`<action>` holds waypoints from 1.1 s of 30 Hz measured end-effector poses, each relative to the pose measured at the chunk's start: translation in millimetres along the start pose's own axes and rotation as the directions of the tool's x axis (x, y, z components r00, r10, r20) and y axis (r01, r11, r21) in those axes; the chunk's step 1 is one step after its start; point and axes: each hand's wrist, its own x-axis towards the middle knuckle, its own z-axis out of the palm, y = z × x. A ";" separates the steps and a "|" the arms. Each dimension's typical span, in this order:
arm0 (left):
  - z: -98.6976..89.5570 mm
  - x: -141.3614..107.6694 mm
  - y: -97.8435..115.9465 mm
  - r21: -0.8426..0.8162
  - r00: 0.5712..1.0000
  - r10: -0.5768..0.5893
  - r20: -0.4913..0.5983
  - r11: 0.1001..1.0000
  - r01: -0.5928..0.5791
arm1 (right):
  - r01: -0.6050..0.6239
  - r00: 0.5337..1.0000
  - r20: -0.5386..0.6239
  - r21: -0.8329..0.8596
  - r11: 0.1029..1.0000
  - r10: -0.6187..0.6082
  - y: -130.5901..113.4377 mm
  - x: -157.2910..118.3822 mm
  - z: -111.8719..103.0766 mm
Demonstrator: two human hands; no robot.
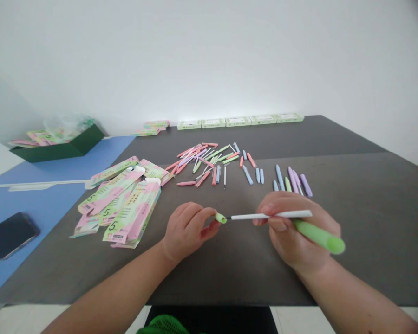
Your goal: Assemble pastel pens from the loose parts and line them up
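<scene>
a slim white pen tube (271,215) lies pinched in the fingers of the right hand (294,227), just right of centre low in the frame, and that hand also grips a smooth pastel green pen barrel (318,236). the left hand (188,230) closes narrowly on a small green cap (220,218), just beside the tube's black tip. loose pastel pens (202,162) lie upper centre on the dark grey desk (369,232); at left, pink-and-green cardboard boxes (134,213) show a printed 5.
</scene>
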 end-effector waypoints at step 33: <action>-1.3 4.5 0.5 0.015 0.999 0.033 -0.009 0.999 -0.033 | 0.208 0.927 0.333 -0.071 0.975 -0.174 -8.3 8.3 -7.3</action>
